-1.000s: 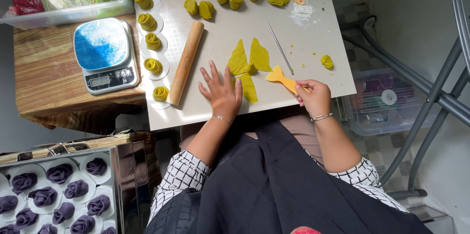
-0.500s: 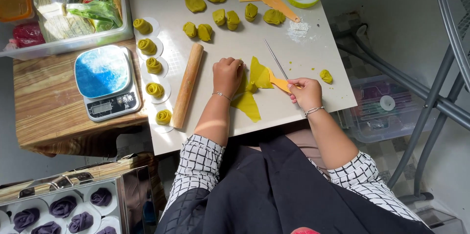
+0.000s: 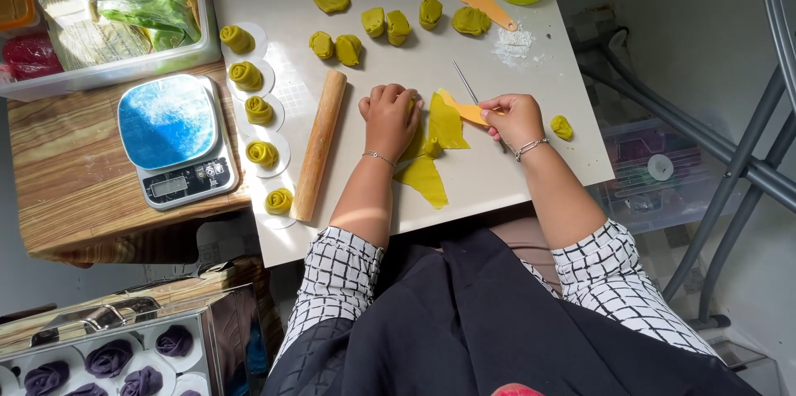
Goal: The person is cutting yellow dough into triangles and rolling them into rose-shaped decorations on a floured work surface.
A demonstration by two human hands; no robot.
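Person seen from above, w/ a dark, near-black apron or pinafore over the front; fabric has a faint quilted diamond pattern on the lower left & lies in broad folds down the middle. Under it a white shirt w/ thin black grid check, sleeves pushed up to approx. the elbows, forearms bare below. Left hand (image 3: 390, 116): thin bracelet at the wrist, fine chain type. Right hand (image 3: 512, 118): two or so slim silver-coloured bangles at the wrist. No gloves, no rings that can be made out.

Rolling pin (image 3: 318, 145) flanks hands; bare board (image 3: 506, 189) nearer.
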